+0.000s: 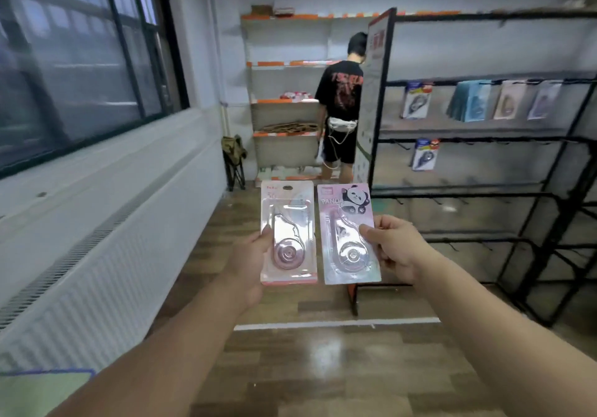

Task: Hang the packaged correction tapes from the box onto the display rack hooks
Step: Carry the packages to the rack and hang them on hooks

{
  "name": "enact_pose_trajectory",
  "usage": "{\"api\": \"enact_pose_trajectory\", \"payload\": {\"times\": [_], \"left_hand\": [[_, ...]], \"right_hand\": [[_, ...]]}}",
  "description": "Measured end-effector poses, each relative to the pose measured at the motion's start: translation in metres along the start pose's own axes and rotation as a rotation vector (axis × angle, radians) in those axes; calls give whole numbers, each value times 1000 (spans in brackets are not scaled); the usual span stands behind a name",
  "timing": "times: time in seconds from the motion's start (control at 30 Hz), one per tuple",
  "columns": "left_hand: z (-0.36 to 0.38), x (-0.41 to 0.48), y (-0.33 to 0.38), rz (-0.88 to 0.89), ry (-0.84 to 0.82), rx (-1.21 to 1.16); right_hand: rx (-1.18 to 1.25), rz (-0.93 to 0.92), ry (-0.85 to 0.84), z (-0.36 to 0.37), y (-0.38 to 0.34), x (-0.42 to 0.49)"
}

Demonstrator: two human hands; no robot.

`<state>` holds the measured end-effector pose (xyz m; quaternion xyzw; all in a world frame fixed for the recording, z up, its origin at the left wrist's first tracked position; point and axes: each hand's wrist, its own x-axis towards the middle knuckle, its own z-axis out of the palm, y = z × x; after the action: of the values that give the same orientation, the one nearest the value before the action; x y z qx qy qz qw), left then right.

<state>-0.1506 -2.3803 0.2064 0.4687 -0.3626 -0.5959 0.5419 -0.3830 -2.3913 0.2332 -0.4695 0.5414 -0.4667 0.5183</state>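
Left hand (250, 256) pinches a pink correction tape pack (287, 232). Right hand (392, 247) pinches a panda correction tape pack (347, 235) just beside it, both held up near the black display rack (468, 140).

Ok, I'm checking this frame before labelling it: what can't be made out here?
Head view only:
- Fingertips of the left hand and right hand: hidden behind the pink pack and panda pack; only the thumbs show on the fronts.
- Hooks on the display rack: blurred, too small to count.
- Print on the hung packs: blurred.
- The box: not identifiable in frame.
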Motion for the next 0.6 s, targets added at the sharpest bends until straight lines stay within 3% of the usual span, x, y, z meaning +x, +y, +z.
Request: {"api": "enact_pose_trajectory", "payload": {"times": [0.27,0.6], "left_hand": [[246,80,-54,-55,-208,-7],[432,181,-93,-130,-419,-43]], "right_hand": [[-7,-15,303,-237,-10,35],[53,19,466,-400,-11,105]]}}
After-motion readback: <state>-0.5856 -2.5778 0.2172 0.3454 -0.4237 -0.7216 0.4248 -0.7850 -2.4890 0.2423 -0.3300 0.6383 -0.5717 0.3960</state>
